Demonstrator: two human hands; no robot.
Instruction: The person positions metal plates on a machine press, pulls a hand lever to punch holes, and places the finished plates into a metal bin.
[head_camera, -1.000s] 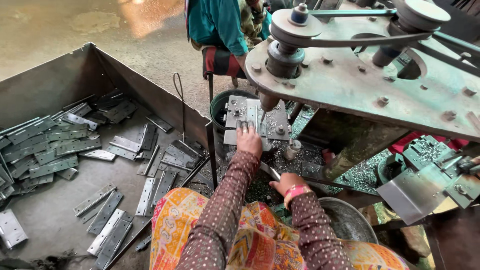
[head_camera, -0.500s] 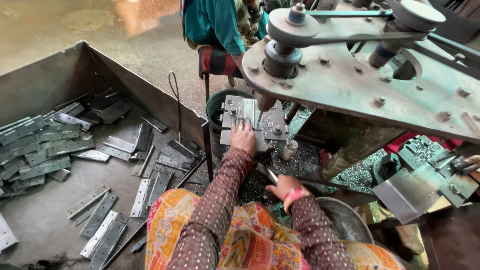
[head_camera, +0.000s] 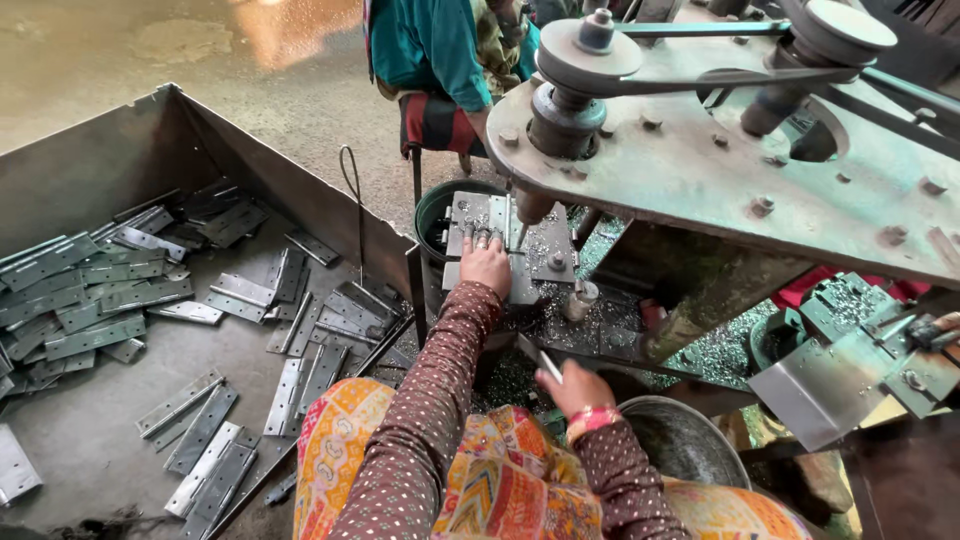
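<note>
My left hand (head_camera: 486, 264) rests with its fingers pressed on a flat metal hinge plate (head_camera: 500, 222) lying on the drill press table, just left of the drill bit (head_camera: 521, 235). My right hand (head_camera: 572, 387) is lower and nearer to me, closed around a thin metal lever handle (head_camera: 548, 364). The green drill press head (head_camera: 700, 150) with pulleys and a belt hangs over the work table. Metal shavings cover the table around the plate.
A large sheet-metal bin (head_camera: 110, 160) on my left holds several loose grey hinges (head_camera: 95, 300). A round metal bowl (head_camera: 680, 445) sits by my right arm. Another person in a teal top (head_camera: 430, 45) sits beyond the machine. A second jig (head_camera: 850, 340) stands at right.
The view has shifted slightly; my left hand stays on the plate under the drill, and my right hand stays on the lever at about the same spot.
</note>
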